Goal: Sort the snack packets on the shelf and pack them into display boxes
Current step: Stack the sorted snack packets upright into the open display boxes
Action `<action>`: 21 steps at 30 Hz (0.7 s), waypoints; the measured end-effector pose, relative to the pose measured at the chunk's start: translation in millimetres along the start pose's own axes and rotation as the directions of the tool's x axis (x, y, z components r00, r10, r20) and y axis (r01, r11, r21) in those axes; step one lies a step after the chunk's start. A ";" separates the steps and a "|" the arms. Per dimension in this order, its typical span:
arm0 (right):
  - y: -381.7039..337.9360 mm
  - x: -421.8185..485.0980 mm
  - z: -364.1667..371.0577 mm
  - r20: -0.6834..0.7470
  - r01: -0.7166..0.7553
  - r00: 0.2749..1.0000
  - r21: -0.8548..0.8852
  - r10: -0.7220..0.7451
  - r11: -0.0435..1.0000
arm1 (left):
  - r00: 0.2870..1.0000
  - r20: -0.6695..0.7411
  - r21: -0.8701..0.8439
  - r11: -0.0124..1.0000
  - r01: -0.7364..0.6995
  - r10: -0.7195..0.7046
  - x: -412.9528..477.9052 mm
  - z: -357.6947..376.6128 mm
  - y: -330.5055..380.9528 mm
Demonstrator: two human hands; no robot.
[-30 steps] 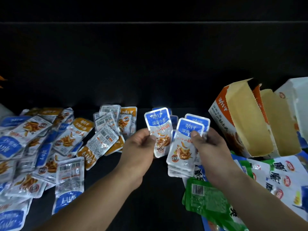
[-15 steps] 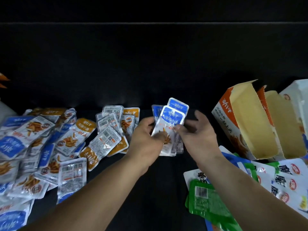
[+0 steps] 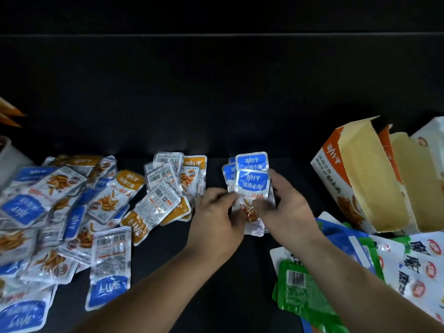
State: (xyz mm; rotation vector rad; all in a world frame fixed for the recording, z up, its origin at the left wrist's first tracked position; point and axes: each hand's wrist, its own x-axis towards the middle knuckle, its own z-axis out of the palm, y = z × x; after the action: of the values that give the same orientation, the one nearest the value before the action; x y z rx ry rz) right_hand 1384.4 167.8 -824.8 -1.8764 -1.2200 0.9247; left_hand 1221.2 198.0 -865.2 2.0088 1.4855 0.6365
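Note:
A small stack of blue snack packets [image 3: 251,181] lies at the middle of the dark shelf [image 3: 216,104]. My left hand [image 3: 217,221] pinches the stack's left edge, and my right hand [image 3: 286,207] holds its right side with curled fingers. An open orange display box [image 3: 355,179] with a raised flap stands to the right. To the left lies a heap of blue and orange packets [image 3: 60,207], and a smaller orange group [image 3: 170,186] sits beside my left hand.
Green packets [image 3: 298,289] and white and blue packets [image 3: 418,265] lie at the lower right under my right forearm. A white box [image 3: 432,140] stands behind the orange one. Orange tips [image 3: 9,114] show at the far left edge.
My hands have brought their separate blue packets together into one stack and moved it away from me, lower on the shelf. My view has shifted slightly.

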 end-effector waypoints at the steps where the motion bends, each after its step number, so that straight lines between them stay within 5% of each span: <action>1: 0.5 -1.6 1.2 -0.002 0.020 1.000 -0.038 -0.020 0.999 | 1.000 0.004 0.026 1.000 -0.016 0.016 -0.6 1.7 0.0; 6: 1.1 -6.5 0.2 -0.094 -0.040 0.995 -0.179 0.023 0.983 | 0.992 0.000 0.040 0.991 -0.125 0.126 -12.8 -26.3 -0.7; 11: -27.8 -23.1 26.3 -0.145 0.314 0.915 -0.332 -0.377 0.890 | 0.985 -0.056 0.314 0.939 -0.140 0.166 -60.7 -81.8 -29.6; 16: -49.3 -40.7 80.8 0.124 0.357 0.933 -0.182 -0.339 0.916 | 0.997 -0.080 0.522 0.851 0.049 -0.008 -99.5 -102.9 -67.4; 21: -39.3 -39.9 103.2 0.292 0.383 0.911 -0.344 -0.290 0.857 | 0.998 -0.064 0.588 0.809 0.027 0.013 -118.6 -114.5 -105.7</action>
State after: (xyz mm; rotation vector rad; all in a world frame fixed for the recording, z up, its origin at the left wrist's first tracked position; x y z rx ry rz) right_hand 1267.7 160.5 -835.3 -1.7908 -1.9329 0.7523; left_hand 1039.1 126.4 -858.6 2.4502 1.9006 0.2410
